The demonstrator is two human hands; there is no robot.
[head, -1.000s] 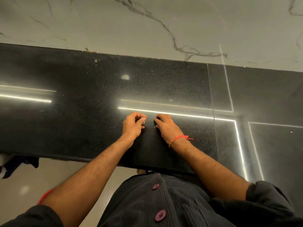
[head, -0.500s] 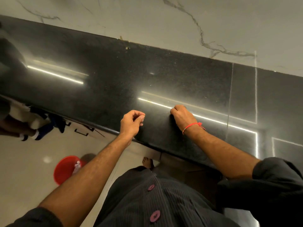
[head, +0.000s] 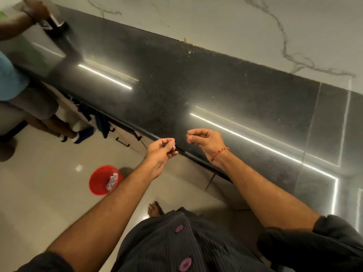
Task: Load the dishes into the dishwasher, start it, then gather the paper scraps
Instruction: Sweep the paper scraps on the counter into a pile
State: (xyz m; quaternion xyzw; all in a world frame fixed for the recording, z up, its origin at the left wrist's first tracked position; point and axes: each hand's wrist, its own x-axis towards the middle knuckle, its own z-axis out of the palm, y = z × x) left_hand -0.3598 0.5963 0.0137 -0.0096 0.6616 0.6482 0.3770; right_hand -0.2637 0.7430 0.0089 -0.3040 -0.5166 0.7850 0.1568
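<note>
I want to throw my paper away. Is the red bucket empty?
Not empty. The red bucket stands upright on the floor, with pale paper scraps visible inside.

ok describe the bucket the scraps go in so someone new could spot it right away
Start at the long black granite counter and look down to the pale floor on its near side. Left of the person's left hand stands a small red bucket with crumpled paper scraps inside; nothing else on the floor is bright red.
</note>
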